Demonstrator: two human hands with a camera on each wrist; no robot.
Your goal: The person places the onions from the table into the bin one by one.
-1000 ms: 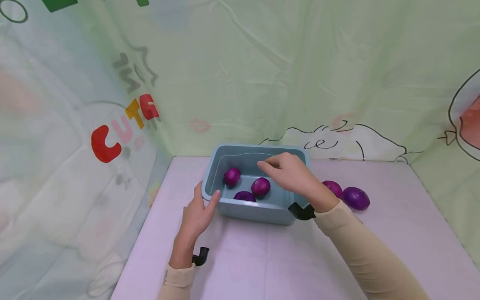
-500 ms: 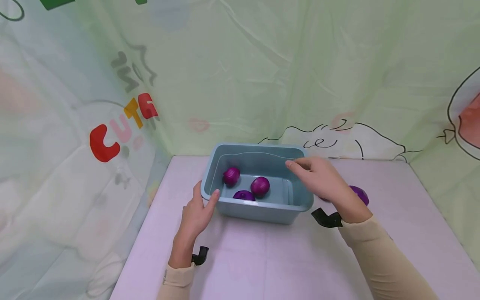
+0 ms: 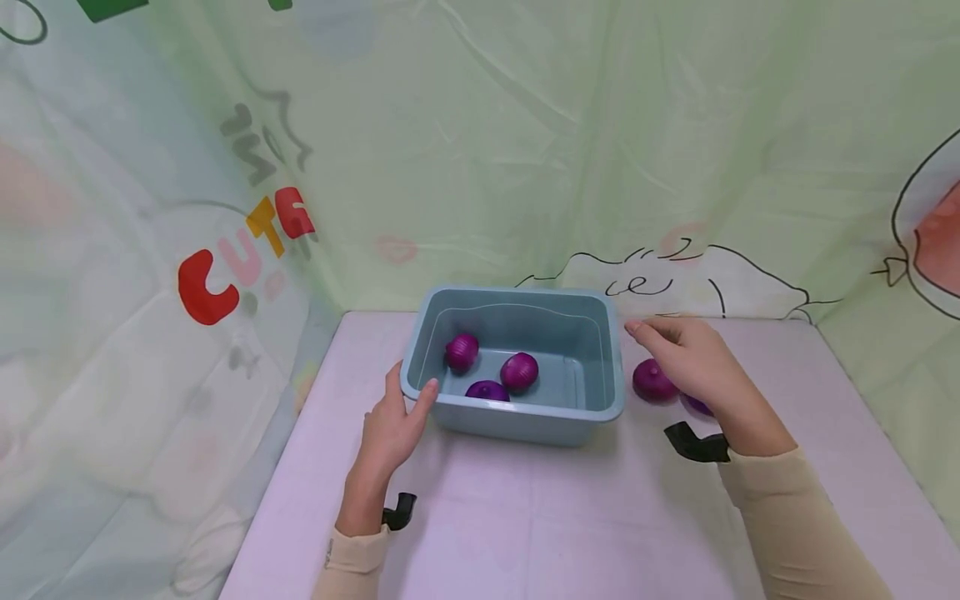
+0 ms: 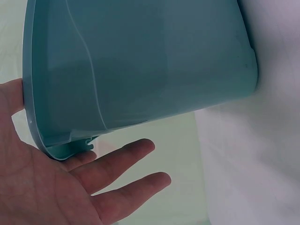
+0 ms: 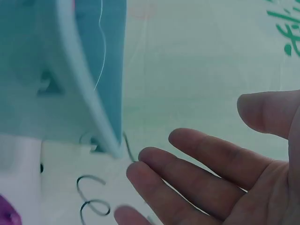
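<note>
A blue-grey plastic box (image 3: 525, 425) stands near the back of the table. At its front left corner my left hand (image 3: 392, 433) holds the rim, thumb over the front edge and fingers along the outside; in the left wrist view two fingers (image 4: 133, 199) stretch free below the wall. Inside lie three purple, onion-like bulbs: a ridged red onion (image 3: 462, 352), another red onion (image 3: 519, 372) and a darker, shiny bulb (image 3: 487, 391). My right hand (image 3: 693, 358) hovers right of the box, fingers relaxed, holding nothing. Beneath it sit a red onion (image 3: 655, 382) and a partly hidden purple bulb (image 3: 697, 406).
A pale lilac cloth covers the table (image 3: 525, 517). Printed curtains hang behind (image 3: 480, 167) and at the left side (image 3: 135, 400), close to the table's edges. The box's back rim is near the rear curtain.
My right hand has moved from above the box out to the right, over the bulbs on the table. The left hand stays on the box corner, and the bulbs inside lie as before.
</note>
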